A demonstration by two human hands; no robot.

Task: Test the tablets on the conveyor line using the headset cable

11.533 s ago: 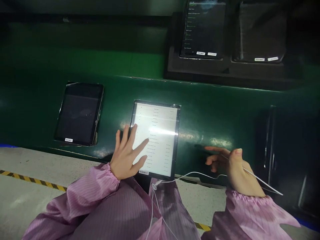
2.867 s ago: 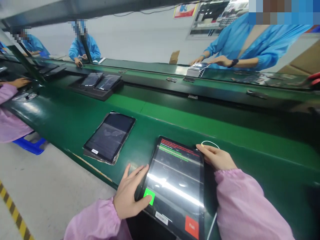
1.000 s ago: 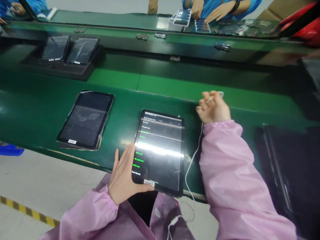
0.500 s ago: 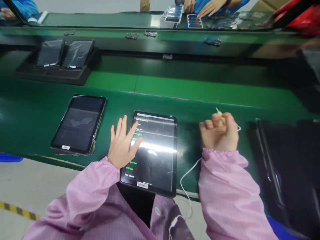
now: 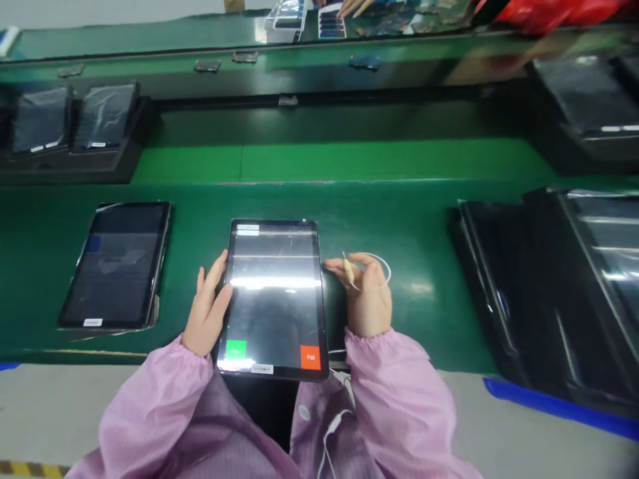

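Observation:
A tablet [image 5: 272,266] lies before me with its screen lit, a green square at lower left and a red square marked "Fail" at lower right. My left hand [image 5: 206,316] rests along its left edge, fingers stretched out and the thumb at the bezel. To the tablet's right, my right hand [image 5: 370,296] pinches a plug [image 5: 348,269] with a yellowish sleeve and a metal tip. From it a thin white cable [image 5: 389,269] loops round the fingers. More white cable [image 5: 329,429] hangs over my lap. The plug is apart from the tablet.
A dark-screened tablet [image 5: 120,259] lies on the left of the green bench [image 5: 399,206]. Several dark tablets [image 5: 539,293] overlap at right. Black trays [image 5: 120,163] hold tablets farther back. A co-worker's hand [image 5: 357,6] shows beyond the divider.
My left hand has moved off the screen to the tablet's left edge. My right hand with the plug has come closer to the tablet. The test list has given way to coloured squares.

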